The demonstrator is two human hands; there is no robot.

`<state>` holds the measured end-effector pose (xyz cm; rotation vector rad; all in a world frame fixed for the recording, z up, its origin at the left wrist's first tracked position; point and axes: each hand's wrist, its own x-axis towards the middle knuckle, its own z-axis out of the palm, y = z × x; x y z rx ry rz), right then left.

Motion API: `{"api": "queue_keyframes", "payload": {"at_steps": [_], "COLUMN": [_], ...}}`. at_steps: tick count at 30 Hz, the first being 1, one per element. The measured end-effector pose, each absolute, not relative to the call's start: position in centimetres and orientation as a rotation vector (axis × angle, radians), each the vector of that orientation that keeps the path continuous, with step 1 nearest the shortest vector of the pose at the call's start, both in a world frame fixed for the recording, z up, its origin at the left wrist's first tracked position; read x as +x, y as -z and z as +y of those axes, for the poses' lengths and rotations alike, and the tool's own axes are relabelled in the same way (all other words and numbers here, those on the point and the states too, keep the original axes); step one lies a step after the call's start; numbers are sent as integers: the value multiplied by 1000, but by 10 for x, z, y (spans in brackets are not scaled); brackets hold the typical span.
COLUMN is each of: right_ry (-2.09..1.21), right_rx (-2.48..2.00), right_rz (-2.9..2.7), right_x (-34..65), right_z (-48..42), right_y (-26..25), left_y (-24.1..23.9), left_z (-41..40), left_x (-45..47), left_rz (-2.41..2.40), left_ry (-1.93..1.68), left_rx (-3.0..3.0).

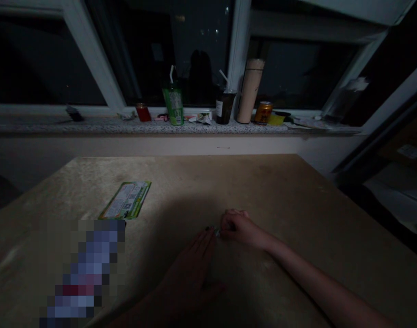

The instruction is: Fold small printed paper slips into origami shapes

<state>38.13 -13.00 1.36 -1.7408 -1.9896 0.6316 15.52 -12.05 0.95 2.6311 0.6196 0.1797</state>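
Note:
My left hand (194,269) lies flat on the wooden table (270,191), fingers stretched forward and the thumb apart. Its fingertips touch or nearly touch a small, pale greenish piece (217,233), too dim and small to name. From the right, my right hand (240,229) reaches in with its fingers curled into a pinch at that same piece. A dark speck shows by the left fingertips; I cannot tell what it is. Left of both hands lies a flat green and white printed package (128,200).
A blurred-out bluish item (88,269) lies at the table's left. On the windowsill (198,129) stand a red jar (143,112), a green drink container (174,105) with a straw, a dark cup (224,107), a tall pinkish flask (251,91) and an orange can (263,113).

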Motion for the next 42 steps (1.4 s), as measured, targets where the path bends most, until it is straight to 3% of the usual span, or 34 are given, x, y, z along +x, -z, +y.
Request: {"api": "queue_keyframes", "payload": {"at_steps": [17, 42], "right_ry": [-1189, -1264], "right_rx": [-1659, -1765], "right_rz": [-1964, -2036], "right_x": [396, 395], "right_z": [-104, -85], "right_y": [-19, -29], "left_y": [-16, -15], "left_z": [-119, -119], "left_x": [159, 157], "left_rz": [643, 638], "left_ry": [-107, -110], "left_rx": [2703, 2689]}}
